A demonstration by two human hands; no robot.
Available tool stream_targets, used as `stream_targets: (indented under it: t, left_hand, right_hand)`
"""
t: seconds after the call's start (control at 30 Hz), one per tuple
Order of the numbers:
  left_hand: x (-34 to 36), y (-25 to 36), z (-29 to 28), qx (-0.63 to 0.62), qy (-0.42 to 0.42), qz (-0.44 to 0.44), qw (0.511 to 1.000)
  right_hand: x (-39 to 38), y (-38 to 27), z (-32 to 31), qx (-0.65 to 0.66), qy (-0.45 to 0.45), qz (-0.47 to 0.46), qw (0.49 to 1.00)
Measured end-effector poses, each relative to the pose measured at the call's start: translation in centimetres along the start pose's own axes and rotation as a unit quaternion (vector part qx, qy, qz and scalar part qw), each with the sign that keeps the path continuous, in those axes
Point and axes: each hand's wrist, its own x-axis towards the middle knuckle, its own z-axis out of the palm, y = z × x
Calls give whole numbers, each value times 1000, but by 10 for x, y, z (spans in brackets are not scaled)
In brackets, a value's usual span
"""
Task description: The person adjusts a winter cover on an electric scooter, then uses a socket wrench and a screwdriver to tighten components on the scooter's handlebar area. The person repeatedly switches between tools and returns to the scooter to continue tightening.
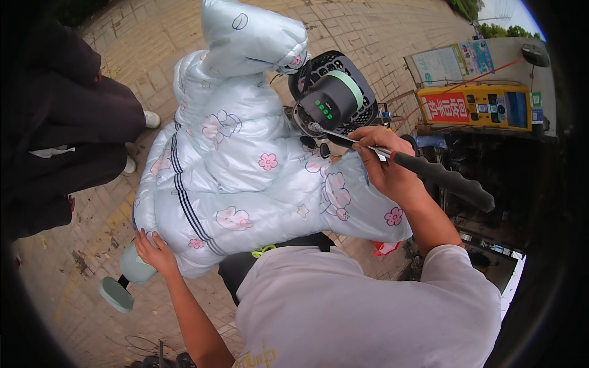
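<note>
A light blue padded scooter quilt (245, 165), printed with rabbits and flowers, spreads across the front of a scooter. My left hand (156, 250) lies on its lower left edge, fingers extended, beside a pale green mirror (116, 295). In my right hand (389, 165) is a long metal-shafted tool (442, 178) with a bumpy dark grey handle and a red collar; its exact kind is unclear. The tip reaches the near rim of the scooter's dark dashboard (328, 101), which shows green lights. Two small dark oval pieces (316, 146) sit just below that tip.
A black basket (362, 116) stands around the dashboard. At the left, a person in dark clothes (67, 135) stands close by on the brick paving (153, 37). To the right are a yellow kiosk machine (478, 107) and a dark, cluttered area (478, 159).
</note>
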Motion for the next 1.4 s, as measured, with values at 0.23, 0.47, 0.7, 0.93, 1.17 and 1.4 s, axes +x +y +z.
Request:
stream_targets:
  t: [0.23, 0.47, 0.7, 0.93, 1.17, 1.4]
  left_hand:
    - [-28, -26, 22, -49, 7, -56, 997]
    - [-14, -23, 18, -103, 32, -82, 991]
    - [6, -12, 39, -52, 42, -113, 991]
    - [3, -8, 54, 25, 43, -114, 992]
    - [5, -6, 53, 37, 42, -117, 992]
    - [5, -8, 53, 36, 42, -108, 993]
  right_hand:
    - [-2, 8, 10, -35, 0, -2, 999]
    - [-1, 16, 19, -43, -20, 4, 999]
    - [6, 29, 33, -40, -11, -12, 999]
    - [16, 33, 36, -55, -32, 5, 998]
    - [26, 42, 47, -41, -32, 42, 998]
    - [16, 57, 58, -74, -60, 49, 994]
